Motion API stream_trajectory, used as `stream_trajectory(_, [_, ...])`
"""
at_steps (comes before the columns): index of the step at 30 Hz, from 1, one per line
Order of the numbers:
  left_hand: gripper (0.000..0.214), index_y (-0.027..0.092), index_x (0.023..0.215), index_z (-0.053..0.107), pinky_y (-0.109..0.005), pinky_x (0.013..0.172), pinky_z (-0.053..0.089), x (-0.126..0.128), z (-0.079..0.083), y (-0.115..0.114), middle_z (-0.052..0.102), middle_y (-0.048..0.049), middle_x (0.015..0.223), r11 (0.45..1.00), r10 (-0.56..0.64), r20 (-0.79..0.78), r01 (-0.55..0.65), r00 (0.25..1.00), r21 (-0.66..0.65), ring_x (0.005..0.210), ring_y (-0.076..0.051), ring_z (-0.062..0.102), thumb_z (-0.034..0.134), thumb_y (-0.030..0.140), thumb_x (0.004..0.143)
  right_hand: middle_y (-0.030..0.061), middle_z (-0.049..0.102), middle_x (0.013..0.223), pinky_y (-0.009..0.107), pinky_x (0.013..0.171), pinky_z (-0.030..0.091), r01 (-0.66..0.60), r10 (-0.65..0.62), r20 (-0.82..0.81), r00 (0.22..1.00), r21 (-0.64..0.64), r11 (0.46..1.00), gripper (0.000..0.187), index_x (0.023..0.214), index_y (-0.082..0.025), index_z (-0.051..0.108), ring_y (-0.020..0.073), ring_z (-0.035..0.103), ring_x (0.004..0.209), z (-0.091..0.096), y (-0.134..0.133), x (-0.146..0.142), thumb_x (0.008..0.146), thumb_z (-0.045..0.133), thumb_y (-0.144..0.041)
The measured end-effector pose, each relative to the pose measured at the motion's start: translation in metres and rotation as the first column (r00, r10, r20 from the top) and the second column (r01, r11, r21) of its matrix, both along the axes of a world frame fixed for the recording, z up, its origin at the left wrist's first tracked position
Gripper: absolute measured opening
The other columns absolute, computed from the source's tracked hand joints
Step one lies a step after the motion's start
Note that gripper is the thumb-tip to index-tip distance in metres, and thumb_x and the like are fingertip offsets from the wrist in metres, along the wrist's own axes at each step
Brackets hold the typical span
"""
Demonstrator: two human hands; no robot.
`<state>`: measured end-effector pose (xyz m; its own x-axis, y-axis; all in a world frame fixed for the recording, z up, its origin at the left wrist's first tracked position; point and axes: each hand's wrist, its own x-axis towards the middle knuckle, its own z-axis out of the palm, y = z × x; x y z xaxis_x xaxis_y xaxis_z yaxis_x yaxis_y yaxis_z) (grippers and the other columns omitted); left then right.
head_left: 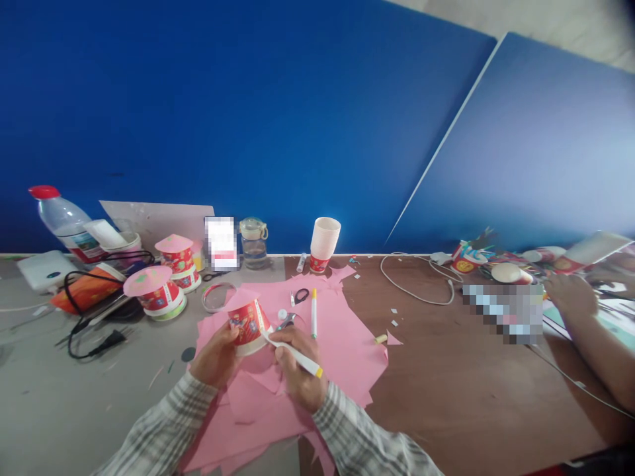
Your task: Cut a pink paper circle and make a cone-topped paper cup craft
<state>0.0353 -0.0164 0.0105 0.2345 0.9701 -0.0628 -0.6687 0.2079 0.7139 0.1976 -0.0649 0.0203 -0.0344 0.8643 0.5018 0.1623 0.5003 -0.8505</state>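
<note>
My left hand (215, 355) is closed around the side of a red patterned paper cup (247, 322). The cup is upside down, its white rim lowermost, with a pink paper cone (242, 300) on top. In my right hand (303, 378) is a white marker (303, 361) with a yellow end. Its other end points at the cup's right side; whether it touches, I cannot tell. Beneath both hands lie sheets of pink paper (342, 350). Black-handled scissors (300, 297) and another white marker (314, 313) rest on them, beyond my right hand.
Two similar cups with pink tops (154, 291) stand at left, near a black cable plug (110, 342). A glass jar (254, 244) and stacked paper cups (325, 243) stand by the blue partition (278, 132). At right, another person's arm (590, 324) reaches over the table.
</note>
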Motion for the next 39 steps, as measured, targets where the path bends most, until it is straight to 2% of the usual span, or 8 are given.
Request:
stream_trajectory(5, [0.027,0.014,0.083,0.062,-0.042,0.063,0.05,0.0009,0.0011,0.0003,0.07,-0.0095,0.07,1.0,0.007,0.01,-0.007,1.0,-0.008,0.071,-0.03,0.06,0.057,0.018,0.058,0.0023,0.067,0.076,0.026,0.058,0.05,-0.007,0.008,0.043,0.999,-0.023,1.0,0.019,0.091,-0.022,0.066,0.018,0.064,0.064,-0.005,-0.0022,-0.0023,0.083,0.049,-0.026])
stream_trajectory(13, [0.027,0.013,0.084,0.062,-0.042,0.065,0.05,0.0017,0.0022,-0.0004,0.07,-0.0101,0.071,1.0,0.017,0.016,-0.017,1.0,-0.013,0.078,-0.031,0.058,0.056,0.017,0.059,0.001,0.068,0.071,0.025,0.053,0.049,-0.021,0.022,0.045,0.999,-0.042,0.999,0.017,0.091,-0.023,0.065,0.0177,0.063,0.057,-0.0057,-0.0053,-0.0044,0.08,0.051,-0.023])
stream_trajectory(24, [0.024,0.014,0.081,0.063,-0.036,0.058,0.052,0.0006,-0.0016,0.0004,0.07,-0.0089,0.067,0.998,0.048,0.017,-0.047,0.999,-0.053,0.071,-0.029,0.06,0.056,0.018,0.058,0.0028,0.07,0.083,0.032,0.071,0.052,-0.078,0.072,0.102,0.992,0.06,0.995,0.022,0.095,-0.026,0.064,0.0217,0.067,0.077,-0.0026,-0.0073,-0.0066,0.08,0.052,-0.016])
stream_trajectory(31, [0.031,0.013,0.089,0.06,-0.041,0.066,0.048,0.0024,0.0028,-0.0007,0.069,-0.0101,0.075,0.999,0.034,0.014,-0.034,0.999,-0.014,0.077,-0.03,0.059,0.056,0.017,0.059,0.0033,0.068,0.078,0.029,0.06,0.052,0.006,-0.007,0.028,1.0,0.042,0.999,0.018,0.093,-0.022,0.065,0.0202,0.066,0.067,-0.0009,-0.0028,-0.0013,0.082,0.051,-0.022])
stream_trajectory(35, [0.031,0.013,0.089,0.06,-0.041,0.065,0.049,0.0024,0.0017,0.0001,0.069,-0.0105,0.075,1.0,0.019,0.014,-0.019,1.0,-0.008,0.075,-0.03,0.059,0.056,0.018,0.059,0.0033,0.068,0.078,0.027,0.053,0.05,0.002,-0.002,0.036,0.999,0.01,1.0,0.018,0.093,-0.022,0.065,0.0177,0.063,0.059,-0.0005,-0.0021,-0.001,0.083,0.05,-0.024])
stream_trajectory(39, [0.027,0.014,0.084,0.062,-0.042,0.066,0.049,0.0024,0.0008,0.0003,0.069,-0.0097,0.072,0.999,0.044,0.004,-0.044,0.999,-0.027,0.077,-0.032,0.058,0.057,0.017,0.058,0.0027,0.068,0.077,0.027,0.052,0.049,-0.004,0.004,0.056,0.998,-0.008,1.0,0.019,0.093,-0.024,0.065,0.0185,0.063,0.059,-0.0012,-0.0032,-0.0026,0.082,0.05,-0.023])
